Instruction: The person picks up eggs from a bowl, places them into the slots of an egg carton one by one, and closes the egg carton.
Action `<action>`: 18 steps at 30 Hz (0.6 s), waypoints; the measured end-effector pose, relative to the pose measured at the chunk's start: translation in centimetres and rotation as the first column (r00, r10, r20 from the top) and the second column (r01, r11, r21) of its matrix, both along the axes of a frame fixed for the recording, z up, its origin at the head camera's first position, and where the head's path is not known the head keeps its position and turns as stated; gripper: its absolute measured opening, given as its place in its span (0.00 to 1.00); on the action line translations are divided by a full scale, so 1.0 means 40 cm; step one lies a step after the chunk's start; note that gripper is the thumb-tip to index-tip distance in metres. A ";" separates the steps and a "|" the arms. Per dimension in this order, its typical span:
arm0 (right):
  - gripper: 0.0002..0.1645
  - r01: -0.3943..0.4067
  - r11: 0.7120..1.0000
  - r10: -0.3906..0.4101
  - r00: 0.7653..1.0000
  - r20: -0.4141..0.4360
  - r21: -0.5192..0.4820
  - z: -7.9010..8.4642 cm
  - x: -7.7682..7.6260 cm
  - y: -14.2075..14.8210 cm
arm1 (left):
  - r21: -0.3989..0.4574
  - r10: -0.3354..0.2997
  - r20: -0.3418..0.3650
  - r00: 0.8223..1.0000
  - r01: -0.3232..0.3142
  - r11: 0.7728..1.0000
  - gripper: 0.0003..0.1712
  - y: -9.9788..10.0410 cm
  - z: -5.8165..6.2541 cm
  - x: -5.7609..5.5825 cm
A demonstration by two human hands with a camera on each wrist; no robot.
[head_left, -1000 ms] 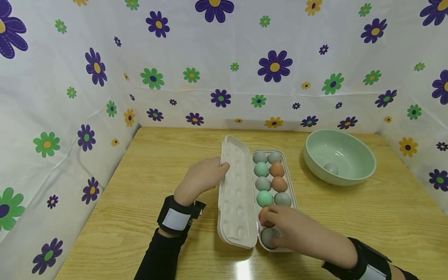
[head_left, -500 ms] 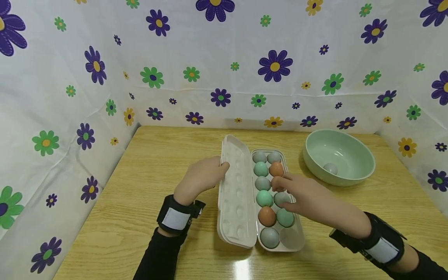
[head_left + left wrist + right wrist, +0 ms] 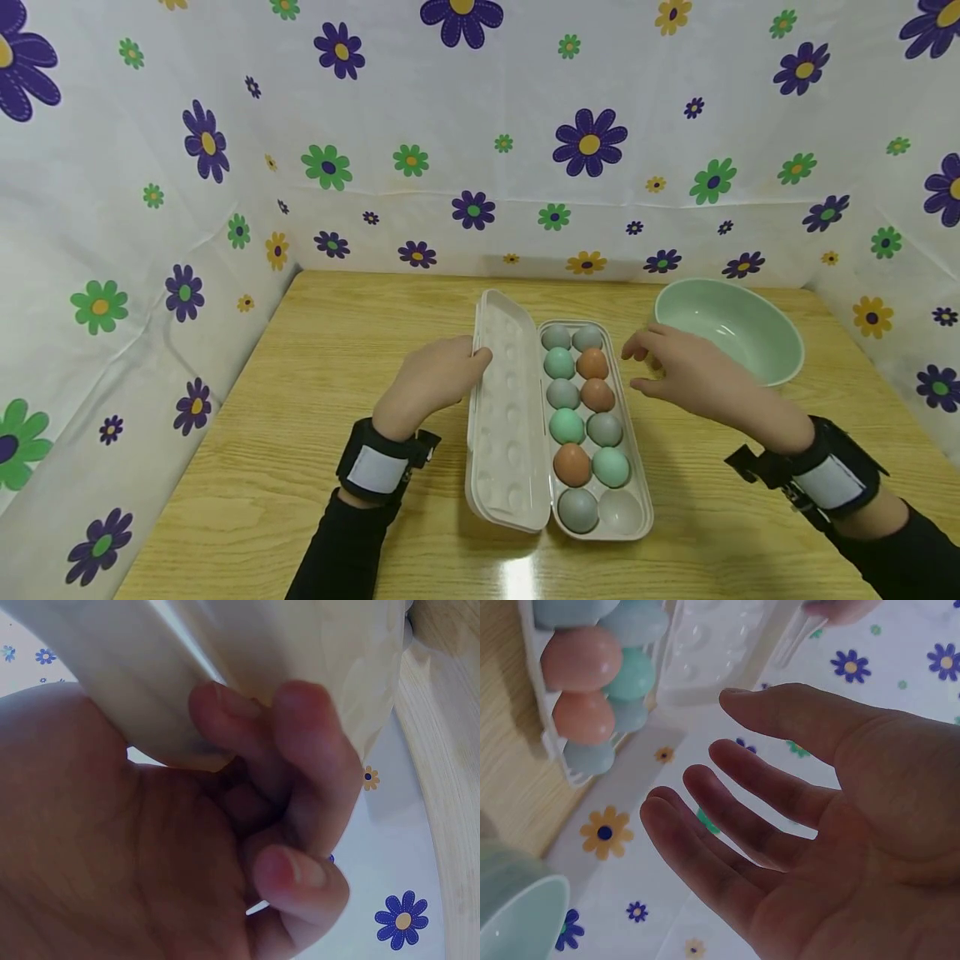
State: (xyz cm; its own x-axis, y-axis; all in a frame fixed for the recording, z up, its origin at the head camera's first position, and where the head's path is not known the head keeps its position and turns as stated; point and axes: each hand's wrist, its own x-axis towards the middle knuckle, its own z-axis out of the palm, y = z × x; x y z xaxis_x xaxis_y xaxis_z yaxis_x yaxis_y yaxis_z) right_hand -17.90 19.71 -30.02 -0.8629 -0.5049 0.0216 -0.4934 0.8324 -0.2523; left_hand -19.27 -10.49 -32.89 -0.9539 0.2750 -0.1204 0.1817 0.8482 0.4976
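Note:
A white egg carton point(image 3: 647, 523) stands on the table with its lid point(image 3: 512, 433) raised to the left. My left hand point(image 3: 435, 379) grips that lid's outer edge, thumb on the inside; in the left wrist view, its curled fingers point(image 3: 315, 750) lie against the pale plastic. Grey eggs point(image 3: 578, 510), green eggs point(image 3: 611, 467) and brown eggs point(image 3: 572, 464) sit in two rows; the near right cup is bare. My right hand point(image 3: 693, 379) hovers between the carton and a green bowl point(image 3: 757, 342), holding nothing, its fingers loosely spread. It hides the bowl's near left part.
A wooden table point(image 3: 322, 333) lies under everything. White cloth point(image 3: 420, 108) with printed flowers closes off the back and both sides. The bowl stands at the back right.
My right hand has risen from the near eggs and moved right and away, over to the bowl's side. The egg earlier visible in the bowl is now hidden. My left hand stays on the lid.

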 end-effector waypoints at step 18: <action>0.19 0.146 0.989 -0.146 0.989 0.017 0.010 -0.047 -0.131 0.147 | 0.005 -0.011 -0.011 1.000 0.011 1.000 0.21 -0.003 0.004 0.004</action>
State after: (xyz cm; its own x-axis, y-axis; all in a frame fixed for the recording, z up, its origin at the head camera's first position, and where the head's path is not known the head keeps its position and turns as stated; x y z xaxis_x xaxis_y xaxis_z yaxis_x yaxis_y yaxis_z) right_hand -23.13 25.59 -31.89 -0.9275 -0.3738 0.0022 -0.3622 0.8973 -0.2523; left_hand -19.09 -10.60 -32.72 -0.9522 0.2856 -0.1085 0.1961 0.8438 0.4995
